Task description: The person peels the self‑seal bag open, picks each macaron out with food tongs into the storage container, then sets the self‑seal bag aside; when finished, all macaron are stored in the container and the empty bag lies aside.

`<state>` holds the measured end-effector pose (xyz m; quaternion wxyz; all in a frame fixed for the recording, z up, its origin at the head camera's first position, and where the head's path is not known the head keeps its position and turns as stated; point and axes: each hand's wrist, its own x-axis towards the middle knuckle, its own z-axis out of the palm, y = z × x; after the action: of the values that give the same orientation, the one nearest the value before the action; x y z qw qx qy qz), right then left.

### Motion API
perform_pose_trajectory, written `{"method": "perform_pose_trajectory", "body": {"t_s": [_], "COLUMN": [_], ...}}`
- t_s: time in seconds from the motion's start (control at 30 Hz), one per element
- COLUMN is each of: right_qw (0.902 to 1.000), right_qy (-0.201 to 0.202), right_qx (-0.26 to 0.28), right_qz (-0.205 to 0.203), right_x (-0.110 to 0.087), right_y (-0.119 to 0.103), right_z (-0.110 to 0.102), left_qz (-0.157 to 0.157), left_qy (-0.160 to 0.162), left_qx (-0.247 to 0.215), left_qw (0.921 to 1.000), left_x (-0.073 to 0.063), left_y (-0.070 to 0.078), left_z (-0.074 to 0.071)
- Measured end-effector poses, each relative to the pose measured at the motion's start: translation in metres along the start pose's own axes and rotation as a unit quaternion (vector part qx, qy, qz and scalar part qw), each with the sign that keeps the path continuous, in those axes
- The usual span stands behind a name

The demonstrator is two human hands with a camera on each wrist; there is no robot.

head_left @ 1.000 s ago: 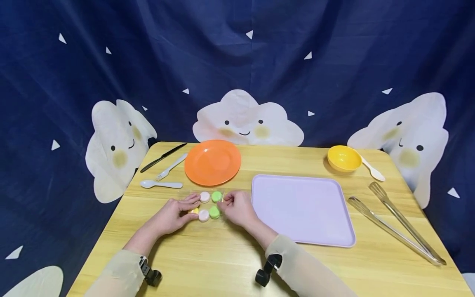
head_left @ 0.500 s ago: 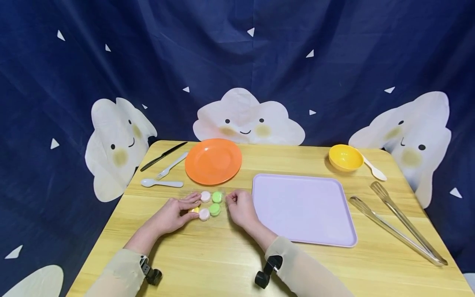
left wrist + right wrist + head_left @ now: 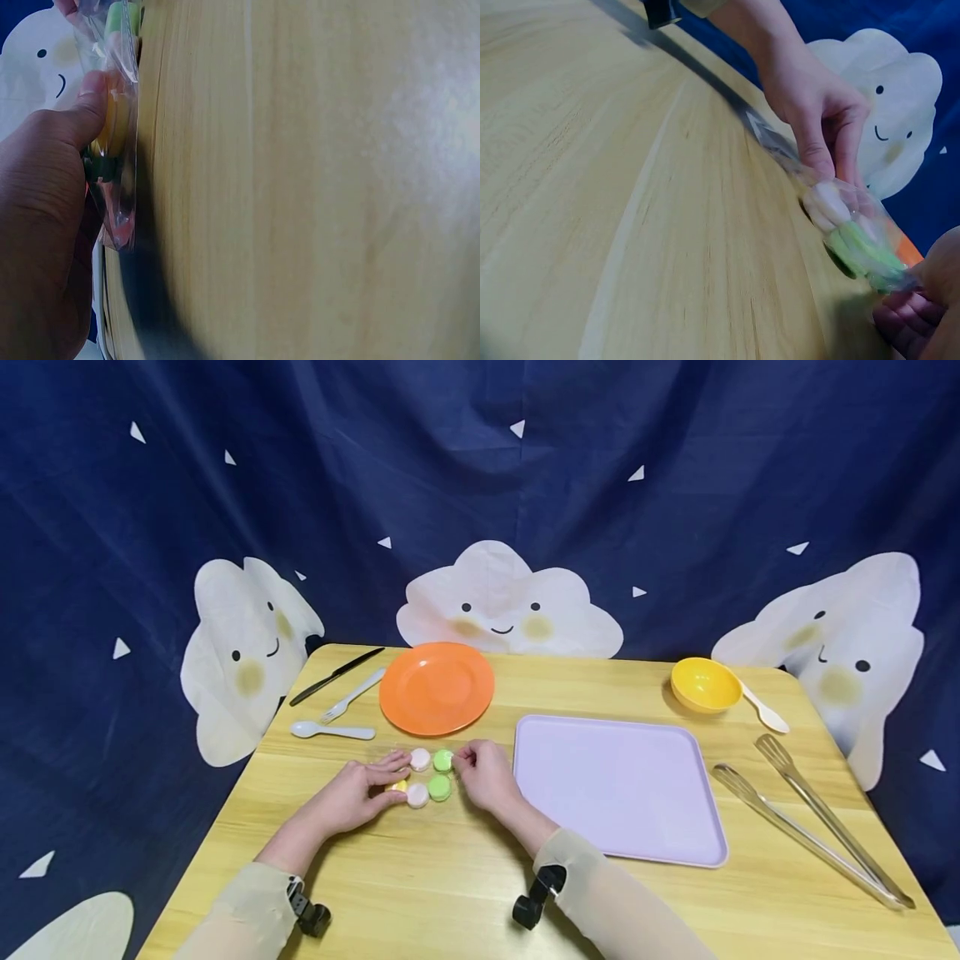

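Note:
A clear plastic bag (image 3: 124,202) with small round macarons lies on the table in front of me. In the head view, green macarons (image 3: 440,787), pale pink macarons (image 3: 417,795) and part of a yellow macaron (image 3: 397,787) show through it. My left hand (image 3: 347,793) grips the bag's left side, thumb on the near edge and fingers over the far part. In the left wrist view, that thumb presses by the yellow macaron. My right hand (image 3: 487,778), fingers curled, pinches the bag's right end beside the green macarons. The left fingers hide some of the contents.
A lilac tray (image 3: 622,789) lies right of the hands. Behind stands an orange plate (image 3: 437,689), with a knife (image 3: 337,677), fork (image 3: 354,695) and spoon (image 3: 332,731) to its left. Farther right are a yellow bowl (image 3: 706,686), a white spoon (image 3: 767,708) and metal tongs (image 3: 813,827).
My right hand has drawn slightly right from over the green macarons to the bag's right end. The lower green macaron has shifted a little. My left hand keeps its grip.

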<state>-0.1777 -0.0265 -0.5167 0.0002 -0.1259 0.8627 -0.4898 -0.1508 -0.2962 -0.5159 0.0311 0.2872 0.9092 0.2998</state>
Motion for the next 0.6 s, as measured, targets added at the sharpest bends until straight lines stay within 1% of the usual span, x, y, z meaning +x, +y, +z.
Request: {"method": "perform_pose_trajectory", "body": {"t_s": [0.2, 0.27, 0.3, 0.4, 0.53, 0.6], "right_qw": [0.9969, 0.9958, 0.9956, 0.9972, 0.9993, 0.9995], "right_qy": [0.029, 0.031, 0.029, 0.024, 0.027, 0.028], "right_qx": [0.038, 0.046, 0.052, 0.043, 0.015, 0.009], "right_qz": [0.063, 0.073, 0.073, 0.056, 0.024, 0.014], "right_x": [-0.005, -0.007, -0.008, -0.01, -0.011, -0.012], "right_y": [0.0, -0.001, -0.001, 0.001, 0.004, 0.004], "right_z": [-0.006, -0.008, -0.009, -0.014, -0.025, -0.031], "left_qz": [-0.011, -0.013, -0.013, -0.011, -0.007, -0.007], "left_qy": [-0.007, -0.009, -0.01, -0.01, -0.006, -0.003], "left_qx": [-0.003, -0.002, -0.003, -0.002, -0.002, -0.002], "left_qw": [0.9999, 0.9999, 0.9999, 0.9999, 1.0, 1.0], "left_x": [0.0, 0.0, 0.0, 0.0, 0.001, 0.001], "left_y": [0.0, 0.001, 0.001, 0.001, -0.001, -0.001], "left_z": [0.0, -0.001, -0.001, 0.0, 0.0, 0.001]}}
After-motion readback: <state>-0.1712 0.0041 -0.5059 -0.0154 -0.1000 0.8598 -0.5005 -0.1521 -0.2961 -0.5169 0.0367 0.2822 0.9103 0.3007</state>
